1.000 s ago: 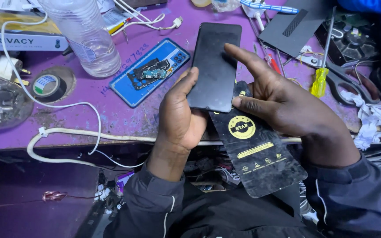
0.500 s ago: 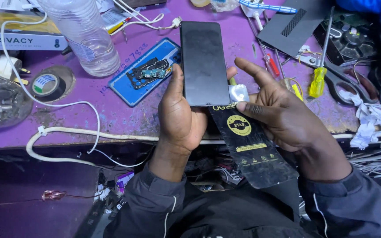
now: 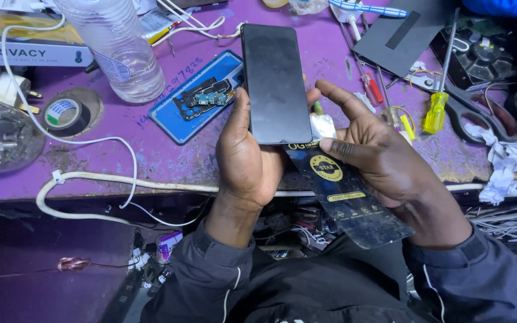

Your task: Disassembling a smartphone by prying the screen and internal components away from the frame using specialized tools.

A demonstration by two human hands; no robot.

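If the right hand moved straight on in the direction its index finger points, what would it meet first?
The right hand points left and slightly up. It would most likely meet the right edge of the dark phone held by the left hand first, though depth is unclear.

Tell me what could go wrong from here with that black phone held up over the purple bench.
The flat black phone rests in the left hand, gripped only along its edges, with the right hand at its lower corner; it could slip onto the cluttered purple bench. The black packet with a yellow round label overhangs the bench edge and may slide off. The clear plastic bottle nearby could tip.
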